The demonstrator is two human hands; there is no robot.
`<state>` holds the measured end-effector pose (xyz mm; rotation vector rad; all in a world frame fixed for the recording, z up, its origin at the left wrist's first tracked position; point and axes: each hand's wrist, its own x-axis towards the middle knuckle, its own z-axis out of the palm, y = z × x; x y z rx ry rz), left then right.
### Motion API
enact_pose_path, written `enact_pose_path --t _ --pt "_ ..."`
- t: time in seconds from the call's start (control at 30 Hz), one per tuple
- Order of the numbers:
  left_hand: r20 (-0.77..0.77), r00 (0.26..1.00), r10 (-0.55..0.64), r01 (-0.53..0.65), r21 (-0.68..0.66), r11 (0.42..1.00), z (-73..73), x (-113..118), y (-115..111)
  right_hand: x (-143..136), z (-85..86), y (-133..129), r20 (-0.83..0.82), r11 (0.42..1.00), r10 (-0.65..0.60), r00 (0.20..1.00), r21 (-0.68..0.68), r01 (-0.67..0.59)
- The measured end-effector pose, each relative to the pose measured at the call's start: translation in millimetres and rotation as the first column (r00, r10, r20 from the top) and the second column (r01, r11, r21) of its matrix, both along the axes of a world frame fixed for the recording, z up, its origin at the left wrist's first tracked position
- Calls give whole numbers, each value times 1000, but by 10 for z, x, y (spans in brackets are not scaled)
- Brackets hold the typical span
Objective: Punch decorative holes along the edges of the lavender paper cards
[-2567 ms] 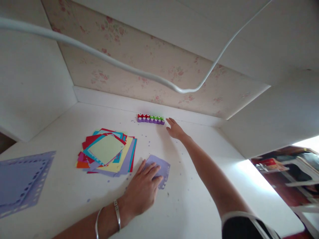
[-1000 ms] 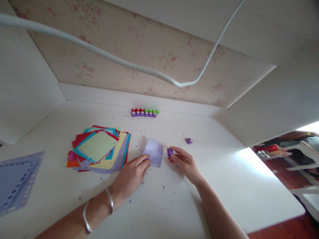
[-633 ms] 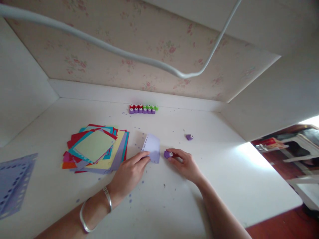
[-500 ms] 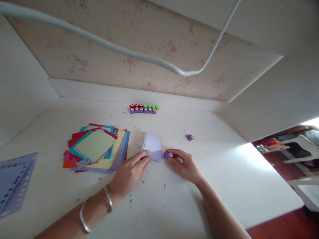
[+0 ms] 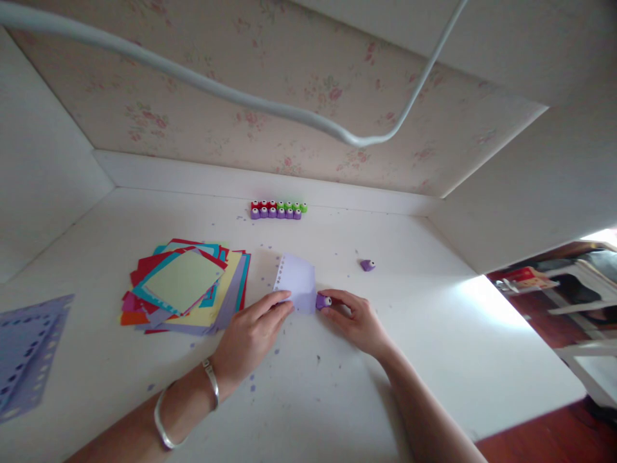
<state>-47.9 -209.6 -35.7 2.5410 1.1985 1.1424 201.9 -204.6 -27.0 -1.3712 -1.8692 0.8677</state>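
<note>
A lilac sheet of paper [image 5: 297, 275] lies in front of me, with a row of small punched holes down its left edge. My left hand [image 5: 258, 323] grips its lower left part between thumb and fingers. At the sheet's lower right edge, my right hand [image 5: 351, 317] holds a small purple craft punch [image 5: 322, 301] between thumb and fingertips. The punch meets the paper's edge; whether the paper sits in its slot I cannot tell. Another purple punch [image 5: 367, 265] lies on its side to the right.
Two rows of red, green and purple punches [image 5: 276, 213] stand by the back wall. Left of my hand is a pile of coloured paper [image 5: 186, 283]. Punched lilac sheets [image 5: 29, 360] lie at the far left. Paper bits dot the white table [image 5: 434, 334]. A white cable [image 5: 231, 96] hangs above.
The purple punch in my right hand has turned slightly and come against the paper's right edge. The sheet's right side has shifted a little. My left hand has hardly moved.
</note>
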Motion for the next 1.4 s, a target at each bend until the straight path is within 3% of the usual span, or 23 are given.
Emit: enact_pose_path --t 0.5,1.4 --pt "-21 999 -41 41 23 999 -24 -6 -15 -42 33 -11 102 991 29 994 128 -43" --pt "-50 998 -39 39 1 999 -5 -7 -14 -60 61 0 54 992 71 996 97 -76"
